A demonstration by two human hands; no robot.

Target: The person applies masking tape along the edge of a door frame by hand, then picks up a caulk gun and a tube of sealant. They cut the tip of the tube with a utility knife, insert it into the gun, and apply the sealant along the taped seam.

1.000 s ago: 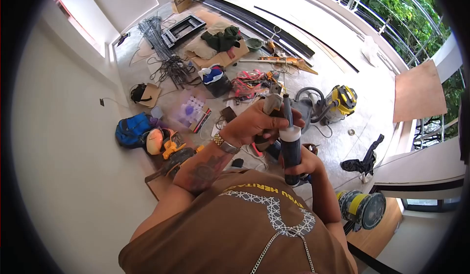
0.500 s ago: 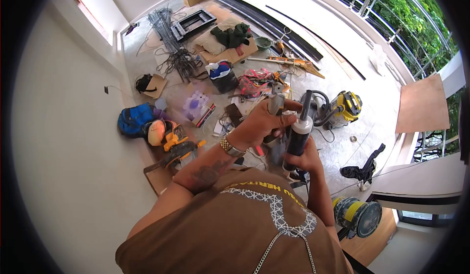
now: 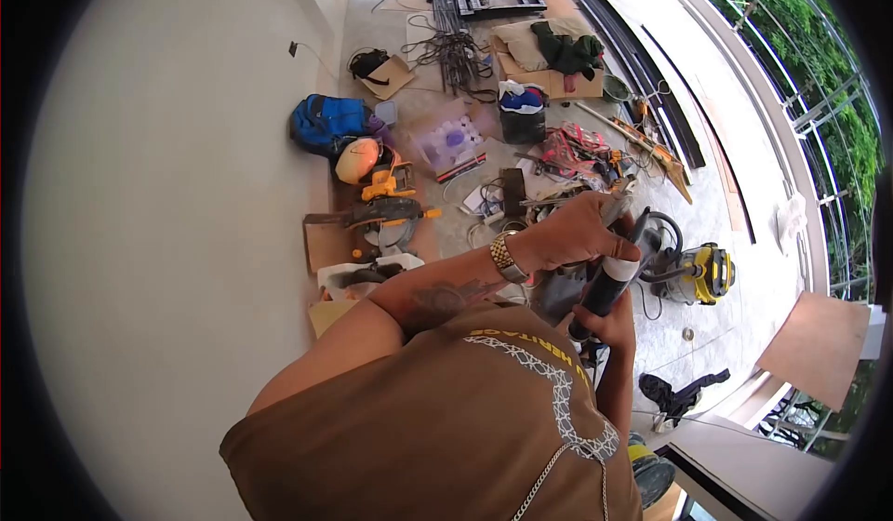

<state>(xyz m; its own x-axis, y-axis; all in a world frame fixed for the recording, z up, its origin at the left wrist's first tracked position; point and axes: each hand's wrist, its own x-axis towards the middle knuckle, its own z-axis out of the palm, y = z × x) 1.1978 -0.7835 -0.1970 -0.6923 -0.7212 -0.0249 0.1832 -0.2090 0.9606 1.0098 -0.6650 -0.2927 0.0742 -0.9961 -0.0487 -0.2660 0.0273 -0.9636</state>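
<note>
My left hand (image 3: 579,233), with a gold watch on its wrist, is closed around a silver metal tool (image 3: 616,207). Its fingers are at the white end of a black cartridge (image 3: 606,290), where a dark nozzle points away from me. Lower down, my right hand (image 3: 609,324) wraps round the cartridge body and holds it tilted in front of my chest. The tool's lower part is hidden by my left hand, and I cannot make out whether it touches the nozzle.
On the floor lie a blue backpack (image 3: 327,125), a saw (image 3: 386,212), a black bucket (image 3: 523,116), pink straps (image 3: 575,149) and long dark bars (image 3: 642,70). A yellow and black vacuum (image 3: 709,274) stands to the right, near a wooden board (image 3: 819,349). A wall (image 3: 167,223) runs along the left.
The view has turned, so the floor items appear shifted and rotated. My hands and the cartridge now appear farther right; both hands keep their hold.
</note>
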